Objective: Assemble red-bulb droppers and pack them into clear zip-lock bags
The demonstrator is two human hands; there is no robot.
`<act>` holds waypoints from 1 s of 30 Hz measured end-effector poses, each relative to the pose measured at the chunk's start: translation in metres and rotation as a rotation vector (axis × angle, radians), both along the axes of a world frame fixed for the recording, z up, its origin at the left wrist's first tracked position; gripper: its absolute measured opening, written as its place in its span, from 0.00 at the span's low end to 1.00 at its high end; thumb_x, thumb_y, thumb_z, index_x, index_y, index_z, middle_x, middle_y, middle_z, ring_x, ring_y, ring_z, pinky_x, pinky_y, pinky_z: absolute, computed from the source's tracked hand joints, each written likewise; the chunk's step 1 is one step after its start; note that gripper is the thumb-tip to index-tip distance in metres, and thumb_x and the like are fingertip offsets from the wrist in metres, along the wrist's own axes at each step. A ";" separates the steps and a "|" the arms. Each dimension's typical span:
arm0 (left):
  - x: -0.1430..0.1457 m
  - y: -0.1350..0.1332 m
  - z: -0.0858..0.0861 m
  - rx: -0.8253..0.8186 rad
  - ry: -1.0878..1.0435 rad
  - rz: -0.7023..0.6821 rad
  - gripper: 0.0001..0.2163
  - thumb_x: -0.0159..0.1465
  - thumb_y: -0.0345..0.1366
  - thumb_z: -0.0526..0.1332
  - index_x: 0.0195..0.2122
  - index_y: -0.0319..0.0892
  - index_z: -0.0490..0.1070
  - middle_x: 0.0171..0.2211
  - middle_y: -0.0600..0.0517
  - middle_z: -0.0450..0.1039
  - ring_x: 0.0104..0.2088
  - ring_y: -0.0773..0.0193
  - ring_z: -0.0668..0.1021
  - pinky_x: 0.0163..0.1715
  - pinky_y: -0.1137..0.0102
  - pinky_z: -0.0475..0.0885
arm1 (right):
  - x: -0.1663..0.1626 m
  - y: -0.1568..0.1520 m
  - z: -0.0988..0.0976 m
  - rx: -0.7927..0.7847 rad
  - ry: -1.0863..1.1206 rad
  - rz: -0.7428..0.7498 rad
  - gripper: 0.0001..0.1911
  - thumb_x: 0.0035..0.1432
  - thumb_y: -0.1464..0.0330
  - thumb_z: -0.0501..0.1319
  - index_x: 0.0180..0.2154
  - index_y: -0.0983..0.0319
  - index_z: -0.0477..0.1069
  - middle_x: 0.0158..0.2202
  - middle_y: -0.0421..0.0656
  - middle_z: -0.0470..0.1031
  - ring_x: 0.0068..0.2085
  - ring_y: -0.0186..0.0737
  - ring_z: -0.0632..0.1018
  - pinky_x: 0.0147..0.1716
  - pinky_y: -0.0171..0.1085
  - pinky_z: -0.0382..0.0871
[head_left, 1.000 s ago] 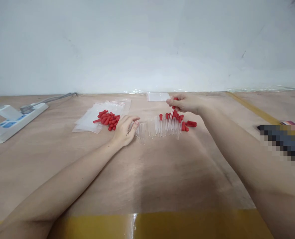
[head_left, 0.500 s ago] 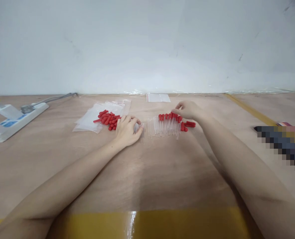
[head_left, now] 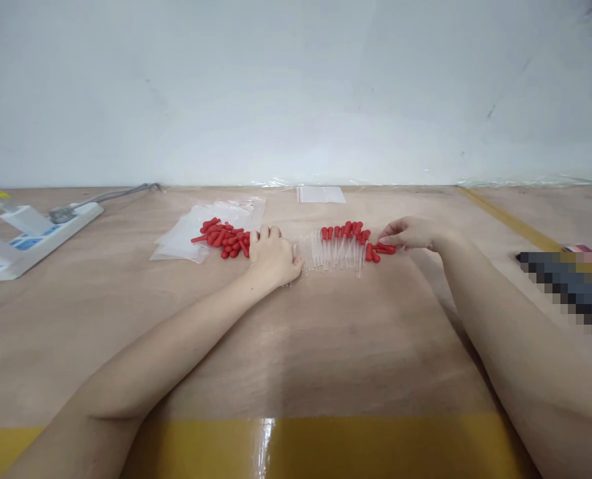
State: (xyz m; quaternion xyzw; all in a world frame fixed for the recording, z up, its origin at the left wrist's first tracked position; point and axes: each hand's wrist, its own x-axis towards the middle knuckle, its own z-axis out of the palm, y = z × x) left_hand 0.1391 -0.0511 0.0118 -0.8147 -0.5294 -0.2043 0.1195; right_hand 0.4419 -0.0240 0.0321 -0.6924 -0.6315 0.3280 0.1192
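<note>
Pale wall (head_left: pixel 296 93), wooden table (head_left: pixel 346 352) bearing red bulbs (head_left: pixel 219 238).

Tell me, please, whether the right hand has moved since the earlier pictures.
Yes: the right hand has moved rightward, away from the white bag near the wall.

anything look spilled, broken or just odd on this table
Nothing visibly spilled or broken. The long dark object at the right edge looks odd: it is blurred into square blocks, hiding what it is. The row of thin clear tubes is slightly uneven, with one tube jutting nearer the viewer.
</note>
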 end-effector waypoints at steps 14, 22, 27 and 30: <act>0.004 0.021 0.012 -0.181 -0.139 -0.024 0.10 0.55 0.37 0.55 0.19 0.39 0.66 0.27 0.44 0.64 0.37 0.50 0.67 0.37 0.55 0.65 | -0.002 0.000 0.000 -0.054 0.136 -0.028 0.10 0.39 0.64 0.66 0.23 0.62 0.70 0.23 0.42 0.72 0.25 0.33 0.70 0.22 0.32 0.63; -0.033 0.014 0.020 -0.088 -0.281 -0.120 0.06 0.62 0.36 0.50 0.30 0.40 0.61 0.27 0.48 0.68 0.30 0.59 0.70 0.30 0.64 0.66 | -0.001 0.000 0.001 -0.072 0.135 0.006 0.15 0.33 0.63 0.69 0.26 0.62 0.72 0.27 0.44 0.74 0.28 0.36 0.73 0.23 0.32 0.67; -0.044 0.012 0.002 -0.140 -0.314 -0.235 0.06 0.64 0.34 0.47 0.40 0.41 0.59 0.26 0.53 0.71 0.24 0.65 0.72 0.24 0.71 0.63 | -0.002 0.002 0.003 -0.063 0.124 -0.087 0.10 0.37 0.63 0.67 0.21 0.61 0.71 0.25 0.46 0.74 0.27 0.38 0.74 0.24 0.35 0.69; -0.042 0.013 -0.003 -0.100 -0.268 -0.285 0.09 0.64 0.33 0.48 0.45 0.41 0.60 0.28 0.52 0.73 0.27 0.64 0.74 0.27 0.70 0.65 | -0.004 0.000 0.009 0.001 0.080 -0.135 0.09 0.38 0.62 0.66 0.20 0.61 0.71 0.29 0.48 0.75 0.30 0.41 0.74 0.24 0.36 0.69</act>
